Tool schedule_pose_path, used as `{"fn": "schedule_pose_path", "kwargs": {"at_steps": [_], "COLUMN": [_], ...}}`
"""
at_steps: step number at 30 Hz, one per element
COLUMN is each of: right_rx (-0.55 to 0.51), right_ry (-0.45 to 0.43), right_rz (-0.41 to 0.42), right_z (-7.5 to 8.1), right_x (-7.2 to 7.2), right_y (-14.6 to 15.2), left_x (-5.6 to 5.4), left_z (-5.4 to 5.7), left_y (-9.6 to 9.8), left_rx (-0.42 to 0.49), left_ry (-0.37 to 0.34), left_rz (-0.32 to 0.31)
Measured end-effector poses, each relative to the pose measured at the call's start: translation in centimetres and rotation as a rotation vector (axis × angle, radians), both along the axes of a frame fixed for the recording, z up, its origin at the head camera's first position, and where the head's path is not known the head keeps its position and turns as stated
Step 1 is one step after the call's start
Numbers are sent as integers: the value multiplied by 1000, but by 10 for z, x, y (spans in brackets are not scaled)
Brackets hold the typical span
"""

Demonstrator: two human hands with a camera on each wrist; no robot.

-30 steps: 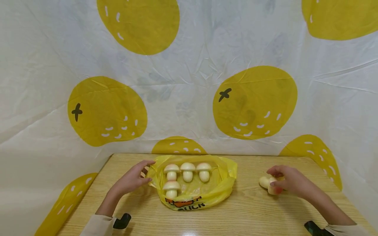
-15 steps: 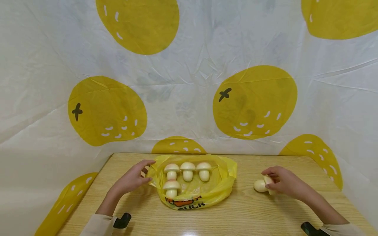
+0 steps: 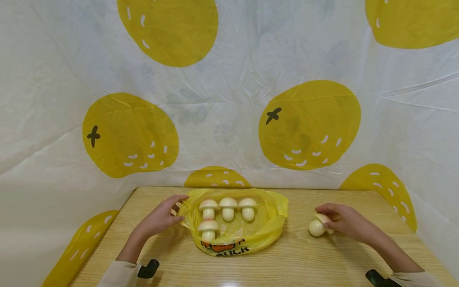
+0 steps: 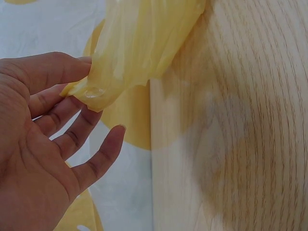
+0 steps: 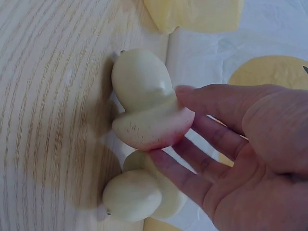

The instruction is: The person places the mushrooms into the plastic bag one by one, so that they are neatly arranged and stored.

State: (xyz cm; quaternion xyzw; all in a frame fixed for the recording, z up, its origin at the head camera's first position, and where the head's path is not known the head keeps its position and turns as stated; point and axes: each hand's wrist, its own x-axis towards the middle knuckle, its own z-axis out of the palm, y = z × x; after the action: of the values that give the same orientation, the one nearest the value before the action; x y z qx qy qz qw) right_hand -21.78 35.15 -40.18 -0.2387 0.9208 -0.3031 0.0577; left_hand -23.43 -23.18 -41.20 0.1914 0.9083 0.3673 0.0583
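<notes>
"What's hard to make out?"

"The second mushroom. From the head view the right hand covers most of it; the right wrist view shows it just beyond the pale mushroom that hand holds."

"And the grip there?"

"Half closed, thumb and fingertips pinching the cap, stem pointing away from the palm. Whether the stem touches the tabletop, I can't tell."

"The left hand?"

"Nearly closed at the thumb, pinching the yellow bag by its edge, little finger apart. The bag's near wall hides the foot of one stem, and folds spoil its dark lettering."

"Count them for me."

"Four mushrooms in the bag: three in a row, one nearer. Two at the right hand, well apart from the bag. On the sheet behind, seven yellow fruit shapes, only two whole. Both sleeves are cut off below."
</notes>
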Motion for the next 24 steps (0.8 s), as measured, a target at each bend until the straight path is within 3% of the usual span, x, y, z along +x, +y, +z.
{"fn": "schedule_pose_path", "kwargs": {"at_steps": [7,10,12,18,24], "right_rx": [-37,0,8,-51,-47], "right_ry": [145,207,192,38,27], "right_rz": [84,78,66,63,40], "right_z": [-6,-8,-9,-11,-16], "right_x": [-2,-3,-3,-4,-6], "right_y": [-11,-16,-18,-25,-30], "left_x": [0,0,0,1,1], "left_z": [0,0,0,1,2], "left_y": [0,0,0,0,-1], "left_rx": [-7,-9,-4,9,8], "left_ry": [3,5,2,3,3], "left_rz": [2,1,1,-3,-5]}}
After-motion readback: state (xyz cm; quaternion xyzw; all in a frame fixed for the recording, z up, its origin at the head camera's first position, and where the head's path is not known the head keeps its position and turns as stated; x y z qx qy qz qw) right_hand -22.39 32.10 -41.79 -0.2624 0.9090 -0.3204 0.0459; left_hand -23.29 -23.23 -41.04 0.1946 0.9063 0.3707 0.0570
